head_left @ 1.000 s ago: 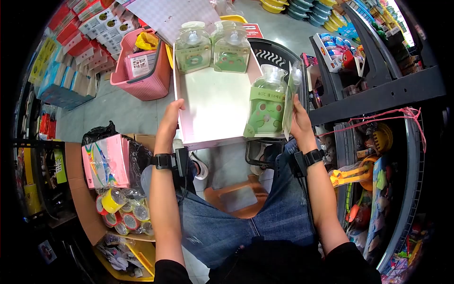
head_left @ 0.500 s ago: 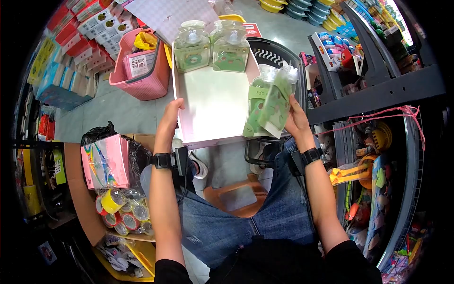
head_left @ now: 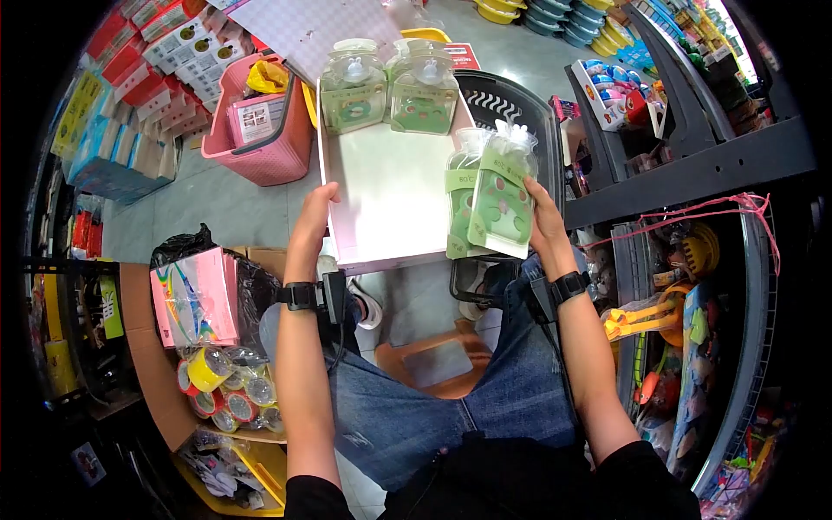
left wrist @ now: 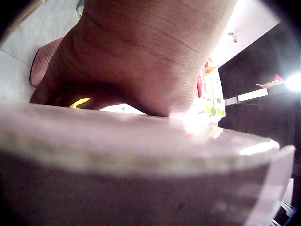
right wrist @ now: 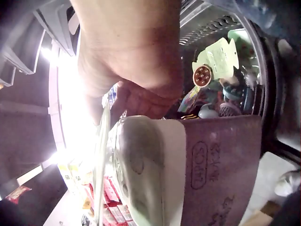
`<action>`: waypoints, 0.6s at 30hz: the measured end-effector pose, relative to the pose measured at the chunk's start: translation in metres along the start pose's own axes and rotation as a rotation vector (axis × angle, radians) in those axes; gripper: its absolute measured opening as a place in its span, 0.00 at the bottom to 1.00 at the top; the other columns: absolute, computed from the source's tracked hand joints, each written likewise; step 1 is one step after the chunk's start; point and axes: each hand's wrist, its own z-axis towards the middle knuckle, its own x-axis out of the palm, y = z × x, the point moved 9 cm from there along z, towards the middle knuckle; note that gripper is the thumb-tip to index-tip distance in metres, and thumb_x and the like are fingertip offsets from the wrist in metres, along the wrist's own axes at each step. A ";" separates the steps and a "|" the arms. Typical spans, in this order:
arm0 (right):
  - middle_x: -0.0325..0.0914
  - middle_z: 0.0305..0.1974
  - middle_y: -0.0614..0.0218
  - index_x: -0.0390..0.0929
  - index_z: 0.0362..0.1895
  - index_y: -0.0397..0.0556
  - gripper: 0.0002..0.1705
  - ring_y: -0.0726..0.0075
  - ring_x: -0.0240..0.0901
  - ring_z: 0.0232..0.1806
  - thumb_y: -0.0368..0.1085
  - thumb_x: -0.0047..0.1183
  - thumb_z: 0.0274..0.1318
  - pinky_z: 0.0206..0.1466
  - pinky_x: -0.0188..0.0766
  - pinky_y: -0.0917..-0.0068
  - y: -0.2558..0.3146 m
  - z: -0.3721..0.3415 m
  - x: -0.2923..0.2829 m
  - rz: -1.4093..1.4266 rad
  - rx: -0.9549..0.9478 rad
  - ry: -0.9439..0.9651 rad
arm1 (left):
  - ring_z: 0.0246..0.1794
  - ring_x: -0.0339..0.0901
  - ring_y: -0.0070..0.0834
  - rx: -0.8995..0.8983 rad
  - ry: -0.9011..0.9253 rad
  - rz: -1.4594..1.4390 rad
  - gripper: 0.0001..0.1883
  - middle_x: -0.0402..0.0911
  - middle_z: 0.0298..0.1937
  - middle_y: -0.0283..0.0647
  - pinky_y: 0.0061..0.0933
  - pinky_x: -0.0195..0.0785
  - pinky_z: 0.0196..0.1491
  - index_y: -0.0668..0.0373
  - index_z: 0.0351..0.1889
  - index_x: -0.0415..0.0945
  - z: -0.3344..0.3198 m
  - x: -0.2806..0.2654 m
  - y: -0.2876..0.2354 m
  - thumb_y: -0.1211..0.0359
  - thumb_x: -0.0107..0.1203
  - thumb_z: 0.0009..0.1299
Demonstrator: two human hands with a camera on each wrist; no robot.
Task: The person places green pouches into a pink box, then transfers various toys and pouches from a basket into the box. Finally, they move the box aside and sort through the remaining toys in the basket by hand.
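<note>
Head view: left grip (head_left: 314, 215) holds box (head_left: 394, 191), right grip (head_left: 548, 224) pinches green pack (head_left: 503, 208), long axis leaning right, neck pointing away.

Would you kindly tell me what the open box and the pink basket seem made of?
The open box seems smooth, slightly glossy cardboard, judging by its fuzzy cut edge. The pink basket is probably satin moulded plastic, given its evenly patterned wall.

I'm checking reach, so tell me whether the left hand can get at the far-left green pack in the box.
Probably not as things stand: the left hand grips the box. Letting go would likely help: nothing seems to block the way to the far-left green pack.
</note>
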 end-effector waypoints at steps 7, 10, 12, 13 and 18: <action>0.76 0.49 0.57 0.68 0.56 0.41 0.22 0.62 0.76 0.48 0.42 0.48 0.63 0.49 0.76 0.67 -0.005 0.003 -0.009 -0.020 0.035 -0.011 | 0.23 0.65 0.23 0.025 -0.014 0.010 0.15 0.70 0.24 0.34 0.27 0.55 0.25 0.57 0.25 0.68 -0.004 0.000 -0.004 0.54 0.49 0.60; 0.77 0.48 0.58 0.69 0.55 0.42 0.22 0.64 0.76 0.46 0.42 0.49 0.62 0.48 0.76 0.68 -0.004 0.002 -0.010 -0.042 0.032 -0.023 | 0.23 0.66 0.23 0.045 -0.014 0.039 0.16 0.70 0.24 0.34 0.27 0.56 0.25 0.57 0.25 0.69 -0.002 -0.001 -0.005 0.53 0.48 0.60; 0.77 0.47 0.59 0.69 0.54 0.42 0.21 0.65 0.76 0.44 0.42 0.49 0.62 0.47 0.76 0.69 -0.004 0.000 -0.009 -0.036 0.037 -0.048 | 0.23 0.66 0.23 0.026 -0.015 0.030 0.16 0.70 0.24 0.34 0.28 0.56 0.25 0.57 0.25 0.69 -0.002 -0.001 -0.003 0.53 0.48 0.61; 0.77 0.46 0.60 0.70 0.54 0.42 0.21 0.66 0.76 0.44 0.43 0.49 0.62 0.47 0.77 0.69 -0.004 0.000 -0.009 -0.033 0.039 -0.061 | 0.23 0.66 0.23 0.016 -0.016 0.025 0.16 0.70 0.24 0.34 0.28 0.56 0.25 0.56 0.25 0.68 -0.002 -0.001 -0.002 0.53 0.48 0.61; 0.77 0.47 0.56 0.69 0.54 0.39 0.23 0.63 0.77 0.46 0.42 0.48 0.62 0.51 0.76 0.66 -0.004 -0.002 -0.004 0.007 0.072 0.003 | 0.23 0.66 0.24 -0.005 -0.004 0.037 0.15 0.70 0.24 0.34 0.28 0.57 0.26 0.55 0.25 0.68 -0.005 0.002 -0.005 0.54 0.47 0.61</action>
